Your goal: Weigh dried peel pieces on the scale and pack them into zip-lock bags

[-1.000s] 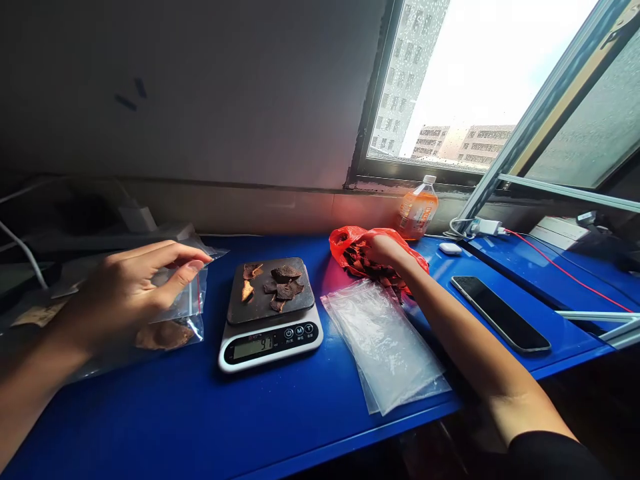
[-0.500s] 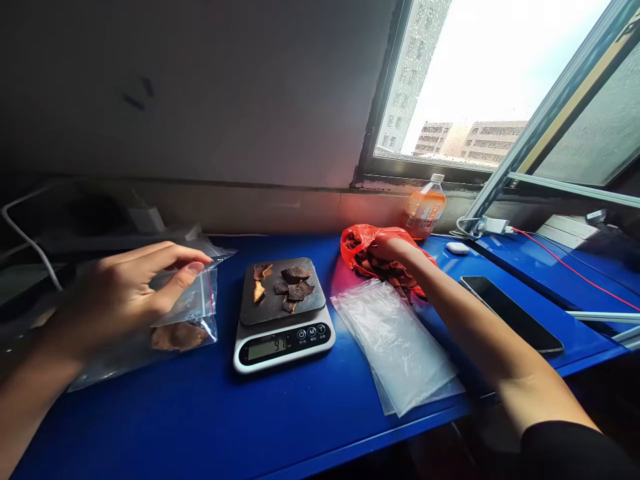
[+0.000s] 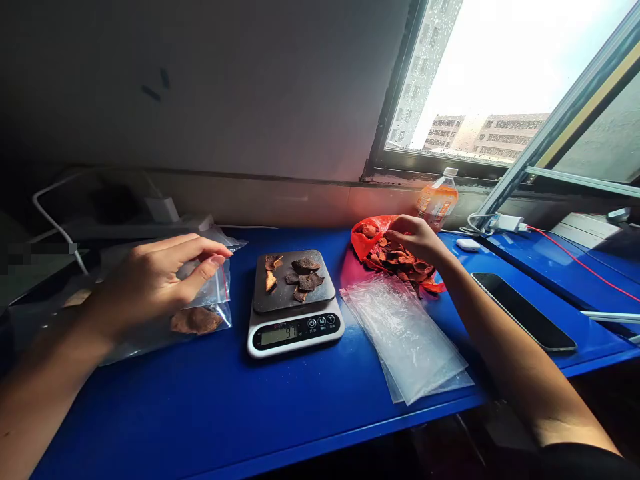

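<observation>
My left hand (image 3: 165, 280) hovers left of the scale, thumb and forefinger pinched together; whatever lies between them is too small to make out. Below it are clear zip bags (image 3: 225, 313) with a brown dried piece (image 3: 197, 321) inside one. On the dark plate of the digital kitchen scale (image 3: 300, 333) rest several dark dried slices (image 3: 310, 281), and the display seems to read 9.7. My right hand (image 3: 417, 237) is at the mouth of a red plastic bag (image 3: 360, 243) full of dried slices (image 3: 395, 257). Its fingers are bent together, their tips partly hidden.
Flat clear plastic bags (image 3: 410, 340) lie in front of the red bag. Behind stands an orange drink bottle (image 3: 437, 200). A phone (image 3: 523, 310), a white earbud case (image 3: 467, 245) and a charger with cables (image 3: 507, 223) are at right. The blue table (image 3: 225, 407) ends at a front edge.
My right hand has risen partway out of the red bag, leaving more of its slices visible. My left hand keeps its pinch. The whole view has shifted slightly.
</observation>
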Demonstrator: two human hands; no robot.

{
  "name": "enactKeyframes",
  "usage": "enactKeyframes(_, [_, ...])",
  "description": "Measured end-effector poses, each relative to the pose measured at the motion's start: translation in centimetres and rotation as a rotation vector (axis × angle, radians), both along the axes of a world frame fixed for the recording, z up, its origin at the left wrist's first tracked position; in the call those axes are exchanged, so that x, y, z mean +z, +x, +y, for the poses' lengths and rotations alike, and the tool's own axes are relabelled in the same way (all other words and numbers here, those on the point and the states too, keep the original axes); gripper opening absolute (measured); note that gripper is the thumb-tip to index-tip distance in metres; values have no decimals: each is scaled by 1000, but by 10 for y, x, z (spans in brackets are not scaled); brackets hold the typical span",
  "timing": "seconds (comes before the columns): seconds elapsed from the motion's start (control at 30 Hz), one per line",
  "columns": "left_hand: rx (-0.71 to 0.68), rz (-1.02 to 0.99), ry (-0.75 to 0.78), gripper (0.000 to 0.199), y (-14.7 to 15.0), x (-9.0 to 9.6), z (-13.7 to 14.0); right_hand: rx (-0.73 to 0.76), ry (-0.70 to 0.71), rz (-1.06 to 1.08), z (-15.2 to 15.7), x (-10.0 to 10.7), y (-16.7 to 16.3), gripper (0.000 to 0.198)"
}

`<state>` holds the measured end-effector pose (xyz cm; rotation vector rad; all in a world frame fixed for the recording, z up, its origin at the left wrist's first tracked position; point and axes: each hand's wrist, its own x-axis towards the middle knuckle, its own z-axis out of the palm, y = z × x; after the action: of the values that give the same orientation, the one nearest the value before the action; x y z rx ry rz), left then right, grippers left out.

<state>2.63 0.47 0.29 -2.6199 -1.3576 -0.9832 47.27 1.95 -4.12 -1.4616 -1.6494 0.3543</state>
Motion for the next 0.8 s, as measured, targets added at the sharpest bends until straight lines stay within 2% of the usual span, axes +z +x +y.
enactKeyframes(0.1, [29, 68, -76, 42, -1, -1, 0, 13, -38, 180, -7, 2, -1, 34])
enactKeyframes(0.17, [-9, 85, -83, 46, -5, -5, 3, 2, -56, 239, -9, 0, 2, 36])
enactKeyframes(0.27, [-74, 109, -82, 49, -13, -11, 10, -36, -66, 246, -10, -4, 10, 36])
enactKeyframes(0.37, [-81, 171, -76, 51, -19, -14, 15, -64, -57, 227, -12, -9, 17, 33])
enactKeyframes(0.47, [-78, 208, -54, 56, -23, -13, 16, -82, -12, 135, -10, -12, 20, 28])
enactKeyframes(0.63, [-74, 227, -97, 57, -22, -12, 18, -146, 19, -189, -2, -16, 22, 12])
enactKeyframes(0.8, [-23, 170, -167, 47, -20, -11, 17, -148, 26, -301, 1, -20, 25, 17])
